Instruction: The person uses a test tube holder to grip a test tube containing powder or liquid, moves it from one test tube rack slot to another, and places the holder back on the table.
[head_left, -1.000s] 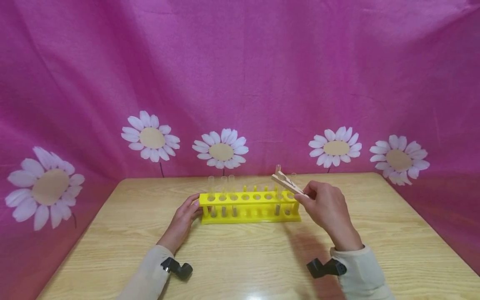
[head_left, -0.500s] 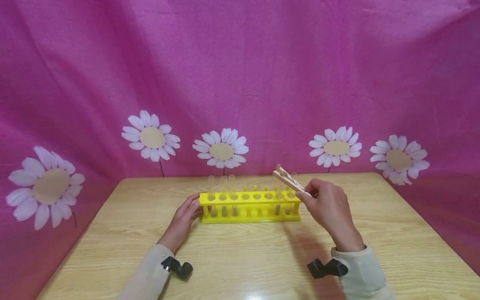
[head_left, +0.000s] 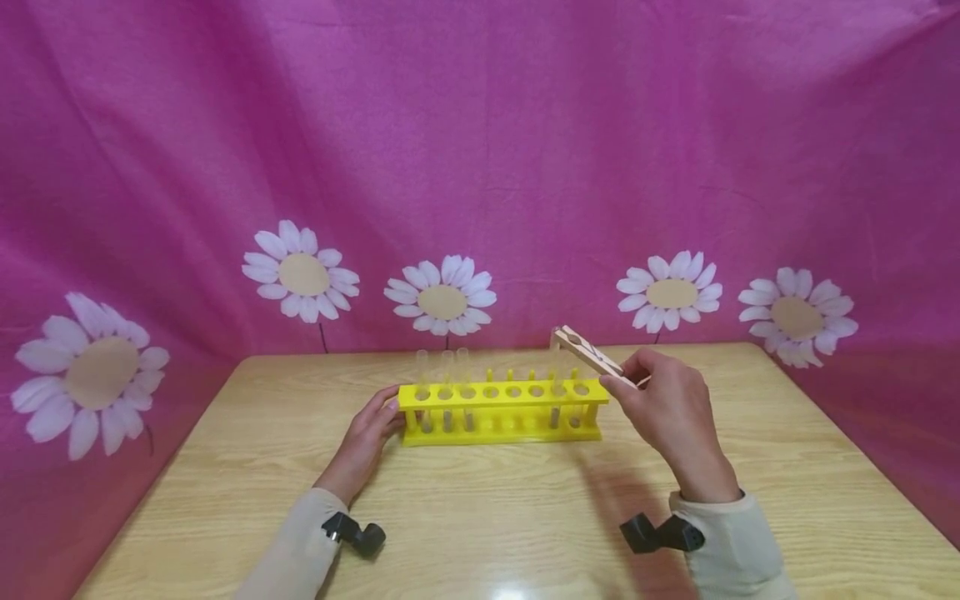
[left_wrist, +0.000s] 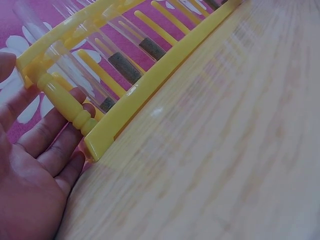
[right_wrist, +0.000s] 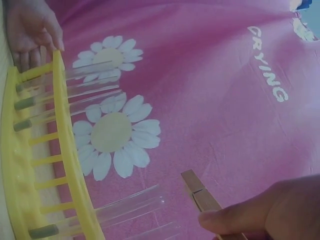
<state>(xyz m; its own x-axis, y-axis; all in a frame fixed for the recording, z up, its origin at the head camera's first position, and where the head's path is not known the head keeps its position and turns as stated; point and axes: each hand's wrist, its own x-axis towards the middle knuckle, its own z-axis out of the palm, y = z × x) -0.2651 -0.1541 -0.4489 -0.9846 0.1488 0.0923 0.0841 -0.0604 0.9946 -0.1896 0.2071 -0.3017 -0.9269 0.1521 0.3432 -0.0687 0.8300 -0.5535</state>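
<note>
A yellow test tube rack point(head_left: 502, 398) stands on the table, three glass tubes at its left end and two at its right. Dark grainy stuff lies in the bottom of tubes such as this test tube point(left_wrist: 125, 67). My left hand point(head_left: 367, 429) holds the rack's left end, fingertips behind the end post point(left_wrist: 62, 97). Above the right end, my right hand point(head_left: 667, 404) pinches a wooden test tube clamp point(head_left: 588, 354) between thumb and fingers. The clamp's tip overlaps a tube's top in the head view; in the right wrist view it is apart from the nearest tube point(right_wrist: 132, 205).
Yellow pegs point(right_wrist: 45, 160) stand along the rack between the two groups of tubes. The wood-grain table point(head_left: 480, 508) reaches back to a pink curtain point(head_left: 487, 167) with printed daisies. Black camera mounts point(head_left: 660, 533) sit on both sleeves.
My right hand has moved to the right and slightly up with the clamp, whose tip is drawn away from the tube. The left hand and the rack have stayed in place.
</note>
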